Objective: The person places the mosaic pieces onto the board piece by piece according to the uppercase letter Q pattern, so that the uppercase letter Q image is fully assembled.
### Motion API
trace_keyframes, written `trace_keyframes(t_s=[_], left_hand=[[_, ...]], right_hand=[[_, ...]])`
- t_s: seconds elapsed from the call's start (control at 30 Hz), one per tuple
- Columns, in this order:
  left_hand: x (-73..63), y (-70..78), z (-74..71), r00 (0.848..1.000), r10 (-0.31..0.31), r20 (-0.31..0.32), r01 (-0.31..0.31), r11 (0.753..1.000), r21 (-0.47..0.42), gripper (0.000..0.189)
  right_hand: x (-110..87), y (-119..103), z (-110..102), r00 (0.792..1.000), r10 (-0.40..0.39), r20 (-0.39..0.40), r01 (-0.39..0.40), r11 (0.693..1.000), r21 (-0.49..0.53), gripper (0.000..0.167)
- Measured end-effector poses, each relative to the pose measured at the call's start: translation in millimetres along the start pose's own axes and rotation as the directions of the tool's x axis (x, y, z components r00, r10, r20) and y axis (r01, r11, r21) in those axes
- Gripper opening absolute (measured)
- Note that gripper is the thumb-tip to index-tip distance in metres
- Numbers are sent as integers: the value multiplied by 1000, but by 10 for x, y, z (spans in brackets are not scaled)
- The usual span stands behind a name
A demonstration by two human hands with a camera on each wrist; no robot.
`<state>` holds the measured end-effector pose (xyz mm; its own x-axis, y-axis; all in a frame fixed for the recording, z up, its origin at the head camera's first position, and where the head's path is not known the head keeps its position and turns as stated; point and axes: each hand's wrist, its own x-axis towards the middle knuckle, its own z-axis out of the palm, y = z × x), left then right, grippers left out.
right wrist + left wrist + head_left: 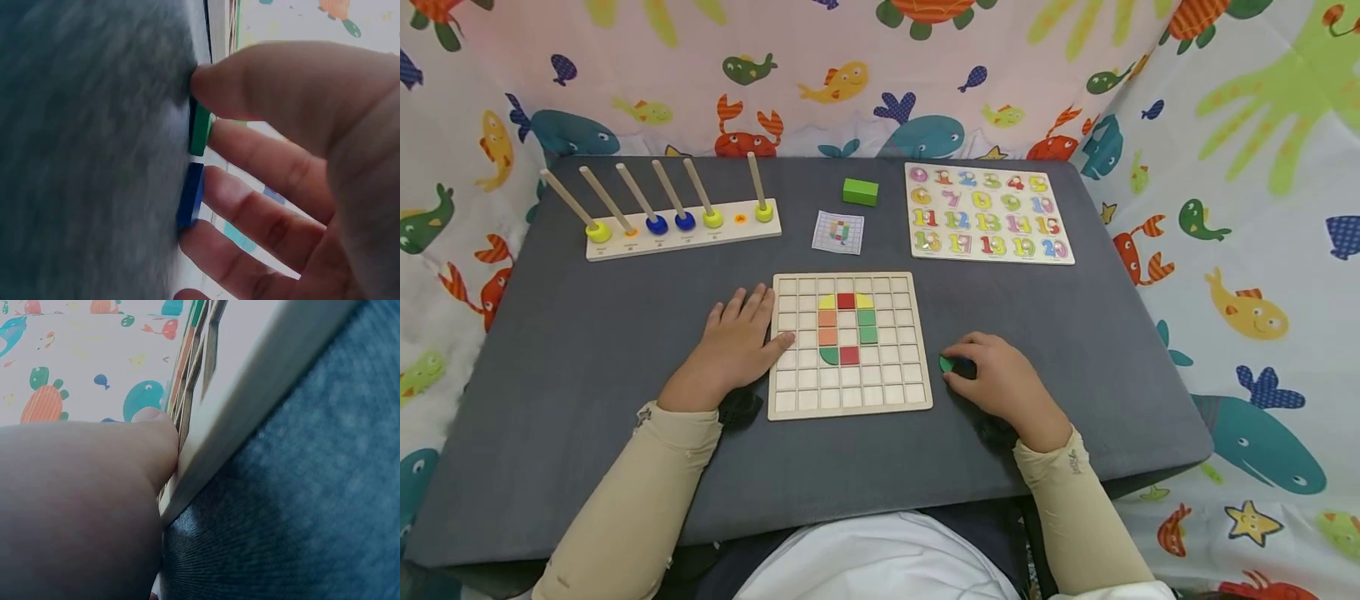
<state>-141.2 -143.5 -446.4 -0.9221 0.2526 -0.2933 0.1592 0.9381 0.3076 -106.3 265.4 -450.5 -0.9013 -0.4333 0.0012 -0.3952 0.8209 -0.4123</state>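
A wooden grid board [889, 375] lies flat on the table, with several red, orange, green and yellow tiles [846, 301] set in a ring in its cells. My left hand [727, 350] rests beside the board's left edge with fingers spread, its thumb [153, 440] over the frame. To the right of the board, my right hand [1000, 379] pinches a small green tile [200, 130] between thumb and index finger, low at the tabletop. A blue tile [190, 195] stands against the middle and ring fingertips in the right wrist view.
Behind the board lie a small pattern card [838, 232] and a green block [860, 192]. A peg stand [685, 237] with upright rods and rings stands back left. A number puzzle board [992, 212] lies back right. Printed cloth [685, 75] hangs behind the grey table [625, 317].
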Motion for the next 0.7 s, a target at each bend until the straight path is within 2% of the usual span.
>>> trace_keyframes(t_s=[0.2,0.37,0.57,0.7], left_hand=[[-20,-18,3,1000,10,1,-10,1000,-4,88],[-30,7,-35,1000,15,-12,-15,1000,-2,88],[-64,50,-64,1000,9,-5,-9,1000,-3,87],[-105,31,-67,1000,2,3,-2,1000,-4,88]], right_hand=[[110,-107,48,999,-35,-6,35,998,-47,34],[143,-176,33,999,-25,-21,23,996,-90,39],[131,-236,37,997,-27,-69,16,988,-156,28],[154,-283,46,994,-35,-99,19,987,-160,19]])
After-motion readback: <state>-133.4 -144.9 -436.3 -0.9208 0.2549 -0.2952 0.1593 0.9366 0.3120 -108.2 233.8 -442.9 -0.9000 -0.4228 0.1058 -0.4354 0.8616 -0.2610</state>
